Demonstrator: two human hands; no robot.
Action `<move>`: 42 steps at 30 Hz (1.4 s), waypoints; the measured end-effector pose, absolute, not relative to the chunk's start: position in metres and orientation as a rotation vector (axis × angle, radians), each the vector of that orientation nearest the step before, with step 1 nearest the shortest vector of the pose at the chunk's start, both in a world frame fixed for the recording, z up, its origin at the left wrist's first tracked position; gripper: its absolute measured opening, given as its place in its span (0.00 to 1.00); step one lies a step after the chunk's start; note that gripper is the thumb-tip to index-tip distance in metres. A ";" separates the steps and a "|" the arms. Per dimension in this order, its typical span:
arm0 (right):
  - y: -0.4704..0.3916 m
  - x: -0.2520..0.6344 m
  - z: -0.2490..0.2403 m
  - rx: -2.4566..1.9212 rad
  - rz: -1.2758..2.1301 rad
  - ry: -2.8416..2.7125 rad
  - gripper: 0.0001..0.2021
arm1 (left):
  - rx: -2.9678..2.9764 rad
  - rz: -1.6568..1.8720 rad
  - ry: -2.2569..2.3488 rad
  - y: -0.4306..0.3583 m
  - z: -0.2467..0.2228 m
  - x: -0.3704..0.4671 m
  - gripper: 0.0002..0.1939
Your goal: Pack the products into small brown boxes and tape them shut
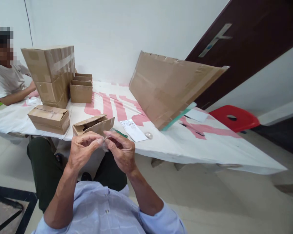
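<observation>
My left hand (84, 149) and my right hand (122, 151) meet in front of my chest, just off the table's near edge. Between their fingertips they pinch a small clear plastic piece (104, 146), thin and crinkled. Whether it is a little bag or a scrap of film I cannot tell. Right behind my hands a small cardboard box (95, 125) stands on the table with its top flaps up. To its right lie a white printed paper (133, 130) and a small round clear item (148, 135). A green edge of something shows beside my right fingers.
A closed carton (48, 118) lies at the left, before stacked large cartons (60, 74) and an open divided box (81, 92). A big cardboard sheet (171, 87) leans at the back right. A red stool (234, 118) stands beyond. Another person (9, 81) sits at the far left.
</observation>
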State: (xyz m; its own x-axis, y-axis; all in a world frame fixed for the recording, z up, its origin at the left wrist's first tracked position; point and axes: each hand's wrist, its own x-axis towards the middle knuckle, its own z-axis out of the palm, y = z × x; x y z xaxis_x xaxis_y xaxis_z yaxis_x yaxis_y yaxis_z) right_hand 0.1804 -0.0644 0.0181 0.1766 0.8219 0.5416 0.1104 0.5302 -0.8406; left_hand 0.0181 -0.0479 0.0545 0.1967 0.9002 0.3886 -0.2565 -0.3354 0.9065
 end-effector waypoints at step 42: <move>-0.064 0.249 -0.017 -0.783 1.204 -1.012 0.30 | 2.380 1.308 0.679 -0.016 0.036 0.066 0.08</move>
State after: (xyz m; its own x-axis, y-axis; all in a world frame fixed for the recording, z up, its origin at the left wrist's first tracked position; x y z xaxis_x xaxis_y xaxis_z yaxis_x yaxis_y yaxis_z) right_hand 0.2493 -0.0640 -0.0174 0.0503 0.9776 0.2045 -0.3689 0.2084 -0.9058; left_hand 0.0657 -0.0165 0.0360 0.4617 0.5577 0.6898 0.2437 -0.8275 0.5059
